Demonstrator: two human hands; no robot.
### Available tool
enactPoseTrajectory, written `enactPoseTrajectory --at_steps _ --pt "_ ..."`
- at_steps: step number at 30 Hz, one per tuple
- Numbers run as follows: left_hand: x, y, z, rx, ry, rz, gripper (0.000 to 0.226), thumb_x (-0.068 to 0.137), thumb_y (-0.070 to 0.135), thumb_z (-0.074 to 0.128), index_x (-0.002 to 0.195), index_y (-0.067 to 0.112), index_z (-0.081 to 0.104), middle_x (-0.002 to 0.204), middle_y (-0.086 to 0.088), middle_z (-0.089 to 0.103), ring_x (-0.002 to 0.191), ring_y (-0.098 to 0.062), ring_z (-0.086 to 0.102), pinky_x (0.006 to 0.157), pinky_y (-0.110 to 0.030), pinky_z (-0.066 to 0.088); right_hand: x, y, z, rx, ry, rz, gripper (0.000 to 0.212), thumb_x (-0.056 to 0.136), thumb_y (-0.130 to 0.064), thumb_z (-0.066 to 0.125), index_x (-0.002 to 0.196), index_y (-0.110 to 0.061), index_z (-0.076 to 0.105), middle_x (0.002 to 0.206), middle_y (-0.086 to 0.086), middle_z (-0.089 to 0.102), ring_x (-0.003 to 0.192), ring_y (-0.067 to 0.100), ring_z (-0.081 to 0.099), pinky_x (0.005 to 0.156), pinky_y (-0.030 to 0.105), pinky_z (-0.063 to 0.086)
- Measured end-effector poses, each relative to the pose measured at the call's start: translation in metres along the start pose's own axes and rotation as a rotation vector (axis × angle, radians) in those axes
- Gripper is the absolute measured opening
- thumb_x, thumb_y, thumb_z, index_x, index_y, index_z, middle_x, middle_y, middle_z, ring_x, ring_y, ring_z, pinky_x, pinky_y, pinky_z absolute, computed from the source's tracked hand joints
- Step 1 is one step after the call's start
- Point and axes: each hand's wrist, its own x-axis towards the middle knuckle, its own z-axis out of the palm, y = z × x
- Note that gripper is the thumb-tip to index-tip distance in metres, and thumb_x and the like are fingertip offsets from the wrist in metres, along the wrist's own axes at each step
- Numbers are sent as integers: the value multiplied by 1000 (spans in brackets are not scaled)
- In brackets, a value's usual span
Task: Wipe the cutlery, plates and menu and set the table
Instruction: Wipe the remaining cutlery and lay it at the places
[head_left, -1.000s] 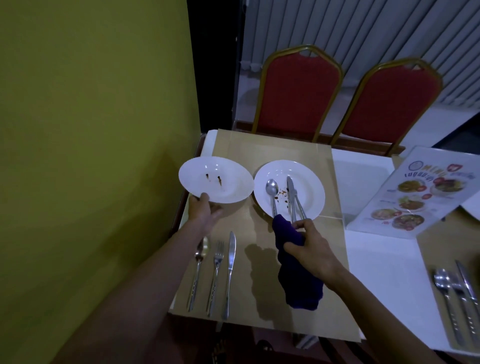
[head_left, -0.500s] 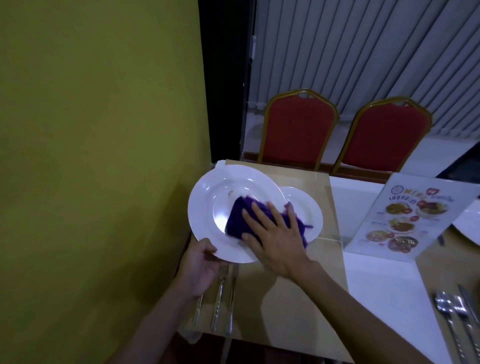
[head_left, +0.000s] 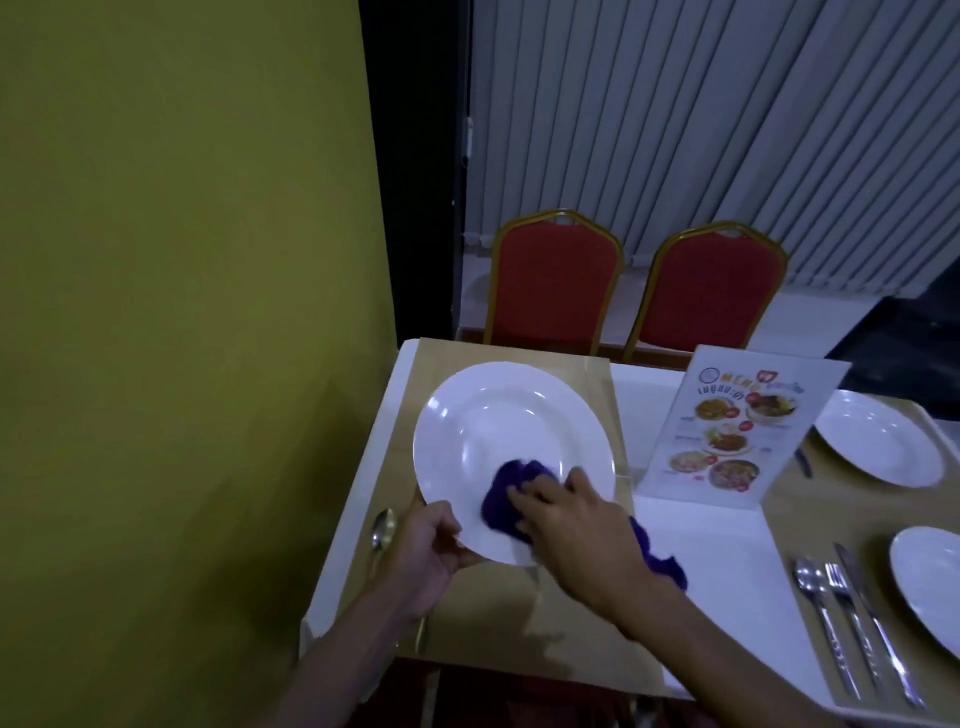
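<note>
Purple cloth (head_left: 506, 499) is bunched on the white plate (head_left: 498, 431), right grip (head_left: 576, 540) pressing it down with fingers (head_left: 527, 491) laid over it, not clenched. Left grip (head_left: 431, 556) only pinches the near rim, plate tilted up off the desk (head_left: 727, 571). Push too hard and I reckon it levers out and drops onto the spoon (head_left: 383, 530) below.

1. A plate (head_left: 498, 415) is held at its near rim by the left grip (head_left: 431, 551), over the left part of the surface (head_left: 727, 597).
2. A cloth (head_left: 501, 499) is pressed onto the plate's near part under the right grip (head_left: 576, 535).
3. A spoon (head_left: 383, 530) is laid along the left edge, partly under the left grip.
4. A menu (head_left: 737, 431) is stood right of the plate.
5. A second plate (head_left: 878, 441) is set right of the menu.
6. A third plate (head_left: 930, 587) is cut off at the right edge, with a cutlery set (head_left: 836, 577) laid just left of it.
7. Two chairs (head_left: 556, 280) are placed behind the far edge.
</note>
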Motion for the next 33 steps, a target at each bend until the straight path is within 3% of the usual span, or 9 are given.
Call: enactPoseTrajectory --at_steps 3,7,12,14,18,23,27,30,33 --pt "-6 -14 16 47 -73 -65 38 77 -11 33 92 6 64 102 -18 58 92 -36 55 81 -57 54 14 3 -3 13 76 -56 54 91 -23 63 143 -28 47 145 -6 48 110 29 52 58 31 46" --pt "-8 -6 23 102 -40 63 64 57 -2 49 119 11 60 110 -13 64 99 -34 56 73 -51 57 23 40 -13 -81 143 258 56 99 -24 46 152 -25 27 156 -1 32 125 32 37 82 38 47" --pt "-7 -8 19 127 -58 -21 56 75 -13 33 126 -4 55 101 -19 66 87 -35 57 54 -37 57 -25 11 -8 83 112 -16 45 72 -24 83 114 -31 70 115 -11 68 85 22 57 45 25 40" --pt "-12 -18 26 189 -97 -64 54 67 -8 41 118 0 59 80 -13 65 72 -28 61 56 -38 57 -12 10 -12 90 231 -51 53 72 -20 83 122 -28 68 127 -8 64 89 26 58 43 26 36" --pt "-15 -22 40 274 -148 -39 65 54 0 47 114 19 64 91 -7 68 84 -29 58 73 -52 56 25 24 -35 268 462 440 52 96 -19 53 146 -29 43 153 -4 38 115 34 43 61 35 44" --pt "-10 -10 37 364 -190 -4 71 52 2 47 120 18 59 84 -3 69 66 -14 65 50 -32 52 12 22 -31 48 386 -314 58 89 -19 67 142 -31 49 147 -6 48 106 31 55 68 35 49" --pt "-11 -14 34 419 -223 -16 76 60 -1 46 128 32 54 84 5 71 72 -19 60 56 -36 53 32 41 -47 187 438 219 51 93 -16 60 142 -26 51 147 -2 49 109 38 50 64 36 47" --pt "-8 -15 34 442 -185 -38 53 64 -4 43 117 -11 47 70 -2 59 59 -13 53 46 -28 47 18 14 -28 98 416 -177 70 84 -15 69 147 -25 41 148 0 46 105 32 47 64 35 49" --pt "-13 -12 33 461 -184 -40 63 57 0 44 119 -5 53 77 -8 61 62 -16 55 45 -28 46 8 34 -26 -40 339 -257 73 86 -15 65 150 -27 34 154 -3 39 100 28 46 60 31 41"
